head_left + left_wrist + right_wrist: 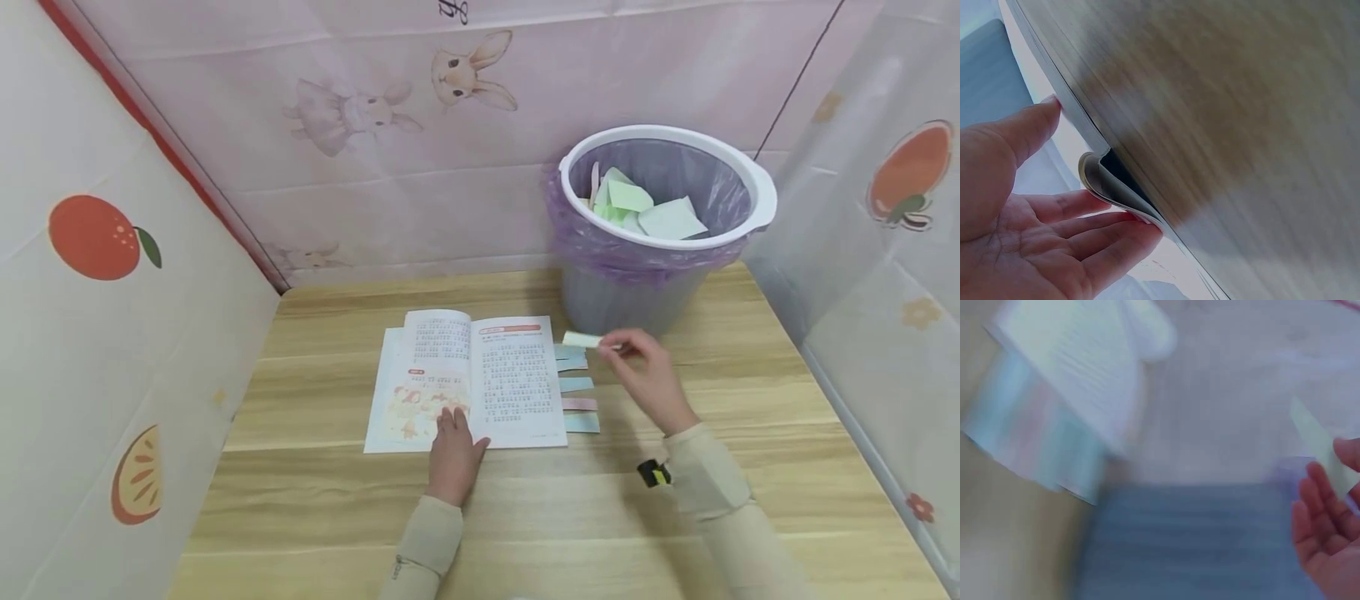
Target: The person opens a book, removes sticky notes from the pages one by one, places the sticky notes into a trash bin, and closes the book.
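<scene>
An open book [519, 383] with printed text and a pale picture lies flat on the table. My left hand [453, 462] rests on its lower part near the spine, fingers extended; in the left wrist view the fingertips press the pages at the book's bottom edge [1119, 195]. Between thumb and fingers, my right hand [651, 379] pinches a narrow pale green paper strip [581, 340], held up beside the book's upper right corner. Several blue and pink paper strips [576, 384] stick out from under the book's right edge.
Behind my right hand stands a grey bin [626, 292] with a white rim [763, 200] and a purple liner bag [573, 225]. Green and white papers [670, 218] lie inside it. A wooden table [315, 500] carries everything, with printed cloth walls [360, 200] around it.
</scene>
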Action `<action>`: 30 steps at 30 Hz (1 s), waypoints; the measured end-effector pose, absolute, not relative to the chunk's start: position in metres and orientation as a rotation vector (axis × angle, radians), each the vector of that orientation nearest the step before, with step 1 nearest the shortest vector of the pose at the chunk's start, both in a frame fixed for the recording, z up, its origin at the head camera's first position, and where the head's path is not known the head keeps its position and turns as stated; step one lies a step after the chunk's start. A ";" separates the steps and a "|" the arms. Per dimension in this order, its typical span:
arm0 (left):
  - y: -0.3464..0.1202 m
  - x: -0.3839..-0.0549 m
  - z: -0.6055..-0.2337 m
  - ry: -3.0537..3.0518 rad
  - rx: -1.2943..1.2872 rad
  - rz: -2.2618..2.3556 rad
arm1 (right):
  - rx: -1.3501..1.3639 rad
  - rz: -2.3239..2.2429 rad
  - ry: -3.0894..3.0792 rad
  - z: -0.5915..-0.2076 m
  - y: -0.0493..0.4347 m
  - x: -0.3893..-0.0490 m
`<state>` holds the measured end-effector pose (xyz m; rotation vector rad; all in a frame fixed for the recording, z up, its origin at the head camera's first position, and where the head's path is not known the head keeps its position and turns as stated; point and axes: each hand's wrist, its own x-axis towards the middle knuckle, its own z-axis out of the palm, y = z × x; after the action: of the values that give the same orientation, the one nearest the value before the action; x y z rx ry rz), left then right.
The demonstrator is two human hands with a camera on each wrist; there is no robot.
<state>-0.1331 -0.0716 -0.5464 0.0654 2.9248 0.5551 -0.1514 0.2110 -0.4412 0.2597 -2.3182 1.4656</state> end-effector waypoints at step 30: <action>-0.073 -0.132 -0.545 2.914 0.091 0.592 | 0.051 0.674 -2.251 -0.321 0.282 -0.198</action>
<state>-0.1321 -0.0729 -0.5448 0.0915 2.9144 0.5919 -0.1976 0.2821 -0.3211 0.0506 -2.2506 0.6744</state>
